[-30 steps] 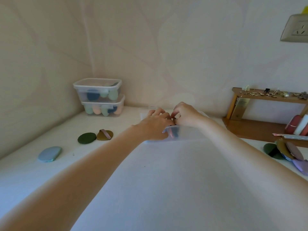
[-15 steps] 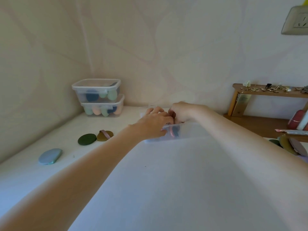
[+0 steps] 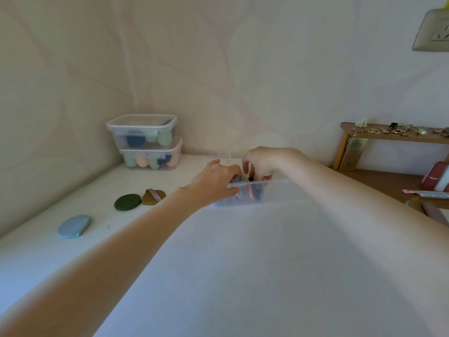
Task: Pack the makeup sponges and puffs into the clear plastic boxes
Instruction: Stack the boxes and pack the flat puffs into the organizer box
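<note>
Now both hands have dipped deeper into the open clear box [image 3: 264,194] at the middle of the table's far edge than a second ago: the left hand [image 3: 215,182] curls over the near rim, the right hand [image 3: 261,164] reaches in from above, fingers bent among upright puffs [image 3: 250,192], though whether either pinches one I cannot tell. The packing looks underway. Pink and dark discs stand on edge behind the hazy wall.
</note>
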{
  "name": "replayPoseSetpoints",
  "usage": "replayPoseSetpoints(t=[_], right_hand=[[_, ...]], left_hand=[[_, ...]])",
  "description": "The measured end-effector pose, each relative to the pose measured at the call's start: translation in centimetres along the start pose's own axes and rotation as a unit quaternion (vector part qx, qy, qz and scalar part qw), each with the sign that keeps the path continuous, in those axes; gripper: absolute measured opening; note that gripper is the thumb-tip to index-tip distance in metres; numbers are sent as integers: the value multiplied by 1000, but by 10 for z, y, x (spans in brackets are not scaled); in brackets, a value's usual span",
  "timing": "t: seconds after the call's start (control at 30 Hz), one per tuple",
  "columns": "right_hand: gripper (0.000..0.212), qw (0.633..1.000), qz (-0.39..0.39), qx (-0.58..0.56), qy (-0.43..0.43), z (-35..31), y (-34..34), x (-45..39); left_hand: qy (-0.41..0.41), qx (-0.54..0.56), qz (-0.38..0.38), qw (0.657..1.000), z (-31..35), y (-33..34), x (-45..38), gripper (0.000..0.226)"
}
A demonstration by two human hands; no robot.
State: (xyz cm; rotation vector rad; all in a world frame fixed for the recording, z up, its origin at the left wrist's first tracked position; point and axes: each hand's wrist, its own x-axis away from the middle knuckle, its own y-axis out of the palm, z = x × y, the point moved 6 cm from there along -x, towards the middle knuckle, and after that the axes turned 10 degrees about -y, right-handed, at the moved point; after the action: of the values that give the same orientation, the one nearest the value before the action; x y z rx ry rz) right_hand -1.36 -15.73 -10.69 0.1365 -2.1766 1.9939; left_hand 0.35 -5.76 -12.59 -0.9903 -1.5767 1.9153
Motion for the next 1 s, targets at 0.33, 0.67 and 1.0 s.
replayPoseSetpoints(t=[0.33, 0.67, 1.0], right_hand=[[22, 999, 19, -22, -17, 8, -8, 6], [22, 999, -5, -47, -7, 3, 0, -2], [37, 988, -9, -155, -21, 18, -2, 3]], left_hand=[[16, -90, -28, 995, 8, 5, -12, 33], [35, -118, -30, 992, 9, 9, -4, 53], [39, -54, -110, 992, 23, 9, -21, 51]])
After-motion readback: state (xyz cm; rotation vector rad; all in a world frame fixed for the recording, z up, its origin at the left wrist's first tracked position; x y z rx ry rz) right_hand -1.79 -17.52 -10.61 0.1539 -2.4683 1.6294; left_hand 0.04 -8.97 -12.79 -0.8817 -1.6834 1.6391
